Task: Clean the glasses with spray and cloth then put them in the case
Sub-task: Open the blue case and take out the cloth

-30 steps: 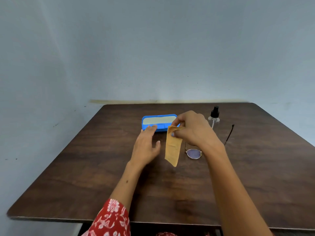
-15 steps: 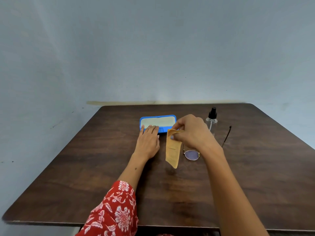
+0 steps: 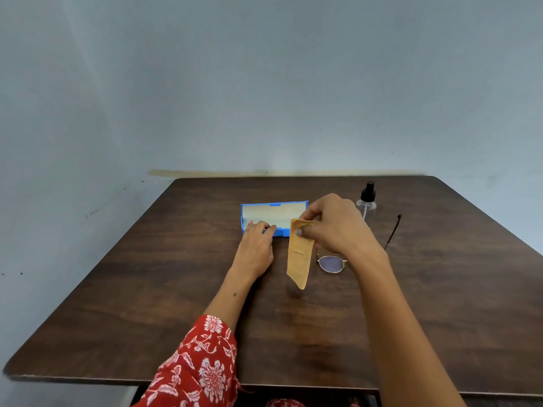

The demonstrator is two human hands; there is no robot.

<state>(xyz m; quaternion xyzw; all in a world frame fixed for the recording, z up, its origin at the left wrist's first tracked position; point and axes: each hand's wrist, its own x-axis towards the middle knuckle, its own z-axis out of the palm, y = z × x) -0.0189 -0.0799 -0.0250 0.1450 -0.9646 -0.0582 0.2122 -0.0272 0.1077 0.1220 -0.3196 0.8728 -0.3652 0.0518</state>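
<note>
right hand (image 3: 338, 227) pinches the tan microfibre cloth (image 3: 299, 254) by its top so it hangs free, prob ready to wipe | left hand (image 3: 256, 248) lies flat, fingers on the open blue plastic case (image 3: 273, 214) lip, likely steadying it | gold wire-rim glasses (image 3: 332, 263) on the dark wooden table (image 3: 176, 289), half under the right wrist | clear spray bottle (image 3: 366, 202) behind

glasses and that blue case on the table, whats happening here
A person is getting ready to clean a pair of thin gold-rimmed glasses, which lie on the dark wooden table. The right hand pinches a tan cleaning cloth that hangs above the table. The left hand rests its fingertips on the front edge of the open blue glasses case. A clear spray bottle with a black nozzle stands untouched behind the right hand.
</note>
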